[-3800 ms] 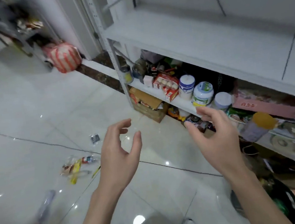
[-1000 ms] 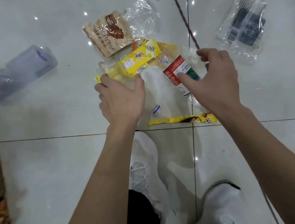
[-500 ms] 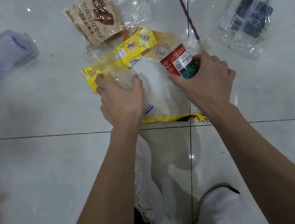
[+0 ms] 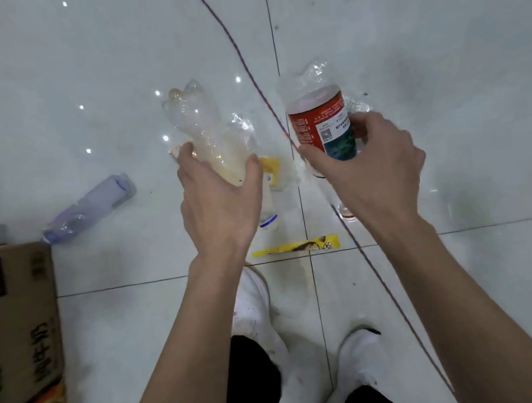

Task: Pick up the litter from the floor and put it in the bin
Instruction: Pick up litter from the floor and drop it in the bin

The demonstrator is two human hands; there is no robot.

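Note:
My left hand is shut on a crushed clear plastic bottle, held up above the floor with yellow wrapper scraps hanging under it. My right hand grips a clear bottle with a red and green label, also lifted. A yellow wrapper strip lies on the white tiles below my hands. A purple-tinted plastic bottle lies on the floor to the left. No bin is clearly in view.
A cardboard box with printed sides stands at the left edge. A thin purple cord runs diagonally across the tiles between my hands. My two white shoes are at the bottom.
Both hands have lifted their bottles off the floor. The view has shifted, so the brown snack bag and the clear packet at the right are out of sight.

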